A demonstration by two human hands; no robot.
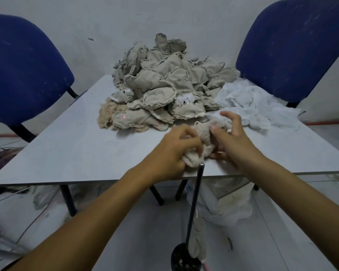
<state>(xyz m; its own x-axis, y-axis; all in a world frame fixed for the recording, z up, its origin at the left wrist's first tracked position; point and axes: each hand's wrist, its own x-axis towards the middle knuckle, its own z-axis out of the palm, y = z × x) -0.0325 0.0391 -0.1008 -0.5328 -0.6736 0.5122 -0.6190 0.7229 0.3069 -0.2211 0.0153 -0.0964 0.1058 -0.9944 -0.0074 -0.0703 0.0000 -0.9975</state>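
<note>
A small beige fabric toy skin [203,137] lies crumpled near the table's front edge. My left hand [174,151] grips its near end with curled fingers. My right hand [231,139] pinches its right side with the thumb, while the other fingers arch above it. Behind it rises a big pile of similar beige fabric skins [164,85], some showing small sewn faces. A loose heap of white stuffing fibre [254,104] spreads at the right of the pile.
The grey table [76,149] stands against a white wall, with a blue chair [25,71] at the left and another blue chair [294,49] at the right. A dark metal rod [196,202] stands upright before the front edge. A bag of stuffing [231,200] sits under the table; cables trail left.
</note>
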